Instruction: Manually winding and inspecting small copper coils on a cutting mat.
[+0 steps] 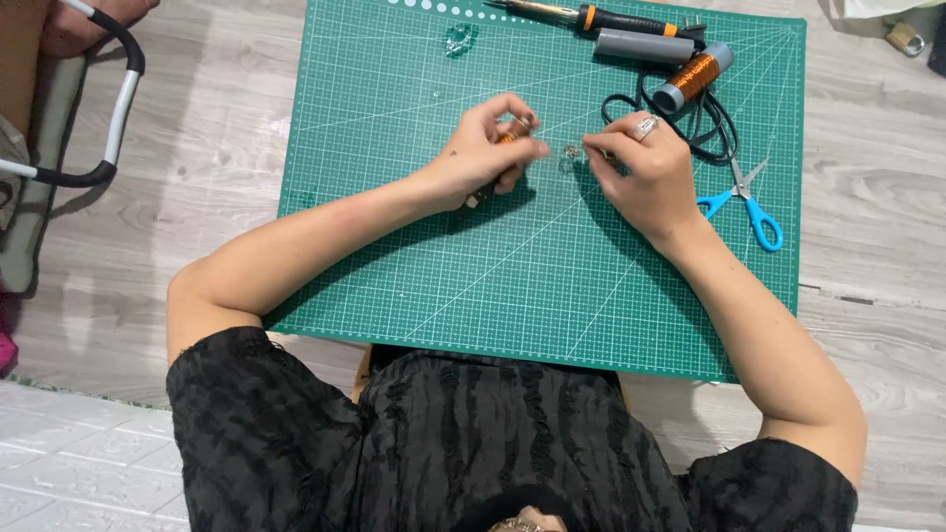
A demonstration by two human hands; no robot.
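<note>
My left hand [488, 153] grips a small dark rod wound with copper wire [510, 133] over the green cutting mat [414, 246]. My right hand [645, 172], with a ring on one finger, pinches something thin at its fingertips, right of a small clear bead-like piece [572, 154] lying on the mat between both hands. Whether a wire runs between the hands I cannot tell.
A copper wire spool [695, 77], a grey cylinder [642, 45], a soldering iron [591, 17] and black cable [714, 123] lie at the mat's far right. Blue-handled scissors [749, 202] rest right of my right hand. A small clear object [458, 37] sits at the top.
</note>
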